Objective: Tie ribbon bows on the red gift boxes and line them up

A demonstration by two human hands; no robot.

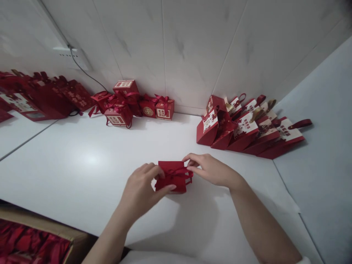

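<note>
A small red gift box (173,176) with a red ribbon on top sits on the white table (82,157) in front of me. My left hand (143,185) grips the box's left side, thumb on its front face. My right hand (210,168) pinches the ribbon at the box's upper right corner between thumb and forefinger.
Finished red boxes with bows (129,102) stand against the back wall. A row of red gift bags (247,128) leans at the right, more red bags (41,97) at the far left. A cardboard carton of red items (35,242) sits at the lower left.
</note>
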